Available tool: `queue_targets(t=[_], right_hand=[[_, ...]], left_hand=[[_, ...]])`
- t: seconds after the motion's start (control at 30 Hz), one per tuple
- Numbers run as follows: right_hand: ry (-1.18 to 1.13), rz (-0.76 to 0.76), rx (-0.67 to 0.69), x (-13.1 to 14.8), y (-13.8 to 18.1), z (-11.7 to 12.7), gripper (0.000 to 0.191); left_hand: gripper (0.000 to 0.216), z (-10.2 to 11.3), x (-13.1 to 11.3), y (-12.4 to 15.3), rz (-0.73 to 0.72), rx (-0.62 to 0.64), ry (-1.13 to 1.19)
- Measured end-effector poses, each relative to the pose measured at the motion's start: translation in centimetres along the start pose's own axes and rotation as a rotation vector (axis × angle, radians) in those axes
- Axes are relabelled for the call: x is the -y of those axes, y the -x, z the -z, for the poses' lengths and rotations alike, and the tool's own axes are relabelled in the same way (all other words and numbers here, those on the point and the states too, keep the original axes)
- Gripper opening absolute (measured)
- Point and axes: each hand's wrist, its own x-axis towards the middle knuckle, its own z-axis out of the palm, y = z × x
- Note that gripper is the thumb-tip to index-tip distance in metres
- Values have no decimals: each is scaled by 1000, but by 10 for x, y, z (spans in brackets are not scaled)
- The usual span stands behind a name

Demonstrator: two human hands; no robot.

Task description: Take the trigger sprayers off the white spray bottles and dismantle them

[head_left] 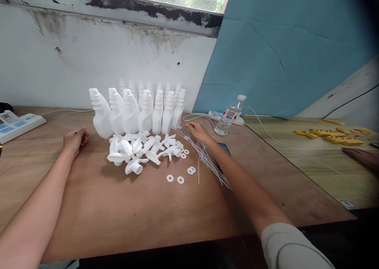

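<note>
My left hand (74,140) rests on the table to the left of the spray heads, its fingers curled in, with nothing visible in them. Over the far ends of the thin white plastic tubes (207,158), the fingers of my right hand (199,131) are pinched together; what they hold, if anything, is too small to make out. White trigger spray heads (137,146) lie in a heap between my hands. Flat white washers (180,180) are scattered beside the heap. Behind it, white spray bottles (130,115) stand upright without caps, in rows near the wall.
A clear water bottle (228,117) stands beyond my right hand, near a power strip (238,120). Another power strip (22,125) lies far left. A phone (225,148) is partly hidden under my right forearm. Yellow pieces (331,134) and another person's hand (361,158) are at right.
</note>
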Motion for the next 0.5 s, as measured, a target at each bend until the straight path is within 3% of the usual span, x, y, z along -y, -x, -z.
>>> queue_targets(t=[0.5], right_hand=[[-23, 30, 105, 42, 21, 1, 31]], left_hand=[[22, 2, 2, -2, 64, 3, 103]])
